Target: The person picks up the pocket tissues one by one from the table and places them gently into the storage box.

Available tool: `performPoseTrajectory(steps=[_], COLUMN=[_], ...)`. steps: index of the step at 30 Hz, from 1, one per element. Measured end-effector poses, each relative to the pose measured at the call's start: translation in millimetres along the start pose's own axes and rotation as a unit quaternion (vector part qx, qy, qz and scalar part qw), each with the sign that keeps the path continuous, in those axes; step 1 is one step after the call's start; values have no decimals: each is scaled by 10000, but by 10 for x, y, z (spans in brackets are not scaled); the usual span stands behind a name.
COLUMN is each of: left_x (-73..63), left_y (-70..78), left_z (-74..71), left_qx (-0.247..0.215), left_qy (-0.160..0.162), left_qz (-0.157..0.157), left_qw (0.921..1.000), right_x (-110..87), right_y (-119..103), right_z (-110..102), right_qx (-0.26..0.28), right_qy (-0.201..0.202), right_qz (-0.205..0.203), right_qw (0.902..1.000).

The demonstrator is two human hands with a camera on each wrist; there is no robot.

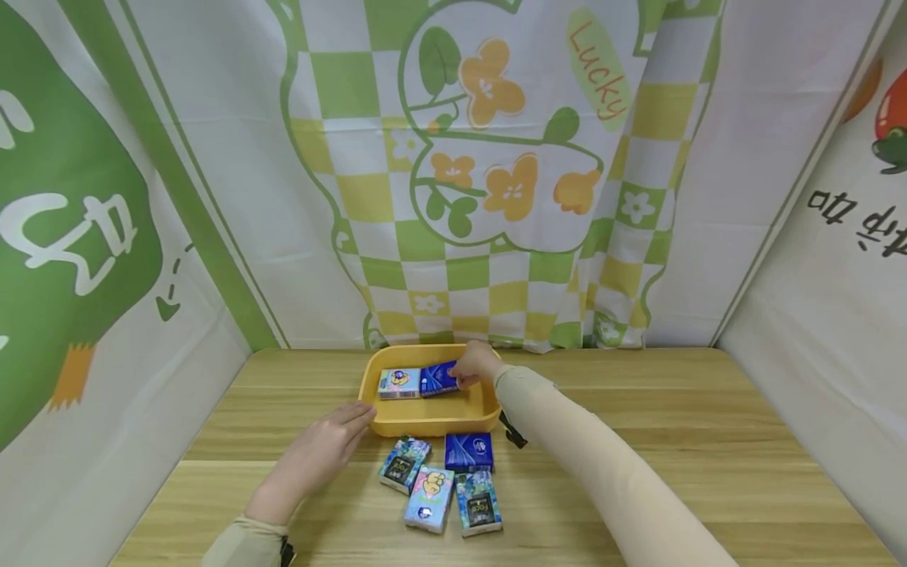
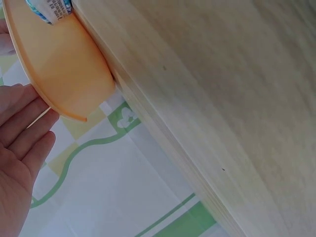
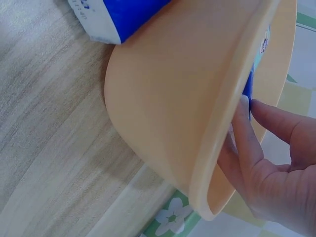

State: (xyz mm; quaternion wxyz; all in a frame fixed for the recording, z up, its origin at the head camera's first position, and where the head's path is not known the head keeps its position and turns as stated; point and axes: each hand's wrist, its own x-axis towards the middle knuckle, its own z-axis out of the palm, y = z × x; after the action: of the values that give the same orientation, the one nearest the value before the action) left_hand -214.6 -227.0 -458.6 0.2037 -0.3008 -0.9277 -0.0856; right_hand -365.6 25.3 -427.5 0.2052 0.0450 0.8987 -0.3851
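A yellow plastic basin point(image 1: 432, 428) stands on the table, holding a light blue tissue pack with a cartoon print point(image 1: 399, 383) and a dark blue tissue pack point(image 1: 436, 379) side by side. My right hand point(image 1: 478, 364) reaches over the basin's right rim and pinches the dark blue pack's right end between thumb and fingers; the right wrist view shows only a sliver of the pack beyond the wall. My left hand point(image 1: 331, 442) rests with straight fingers point(image 2: 30, 116) against the basin's left rim and holds nothing.
In front of the basin lie a dark blue tissue pack point(image 1: 469, 451), a cartoon-print pack point(image 1: 429, 498), and two floral packs with black labels, one left point(image 1: 405, 463) and one right point(image 1: 479, 504). Behind the wooden table point(image 1: 638, 441) hangs a checked curtain point(image 1: 496, 291).
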Motion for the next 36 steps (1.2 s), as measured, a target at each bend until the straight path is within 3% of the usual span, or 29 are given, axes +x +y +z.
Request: performPoseTrajectory(steps=[28, 36], left_x=[14, 2], left_y=[-10, -17], left_z=[3, 23], left_qx=[-5, 36], left_qy=[-8, 87], left_qz=[3, 70], left_qw=[10000, 9999], right_x=[-131, -138], right_y=[-16, -24], right_z=[11, 20], right_qx=[626, 347], right_qy=[-141, -64], right_qz=[-126, -85], right_qw=[9979, 9993])
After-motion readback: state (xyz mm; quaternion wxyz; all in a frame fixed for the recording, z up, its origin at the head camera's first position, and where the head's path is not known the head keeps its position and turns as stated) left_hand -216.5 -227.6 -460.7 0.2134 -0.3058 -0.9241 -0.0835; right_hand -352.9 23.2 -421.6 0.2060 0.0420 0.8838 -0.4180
